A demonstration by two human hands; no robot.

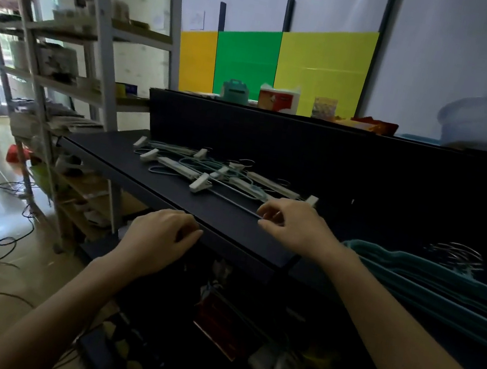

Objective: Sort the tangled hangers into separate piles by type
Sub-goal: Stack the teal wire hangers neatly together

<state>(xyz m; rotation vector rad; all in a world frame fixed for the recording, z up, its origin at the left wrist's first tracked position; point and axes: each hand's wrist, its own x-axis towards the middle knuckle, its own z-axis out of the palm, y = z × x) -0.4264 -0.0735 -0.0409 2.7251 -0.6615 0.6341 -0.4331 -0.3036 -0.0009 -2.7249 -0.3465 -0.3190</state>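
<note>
A pile of clip hangers (206, 170) with white clips and thin metal bars lies on the dark shelf top (141, 173), left of centre. To the right lies a stack of teal velvet hangers (431, 286) with metal hooks (456, 253). My right hand (296, 225) rests at the near end of the clip pile, fingers curled at a thin metal bar (232, 202). Whether it grips the bar is unclear. My left hand (159, 236) sits at the shelf's front edge, fingers curled, nothing visible in it.
A dark back panel (306, 149) rises behind the shelf, with a tissue box (277, 99) and small items on top. A white rack (63, 57) stands at left. Cables (7, 241) trail over the glossy floor. Clutter fills the lower shelf (243, 329).
</note>
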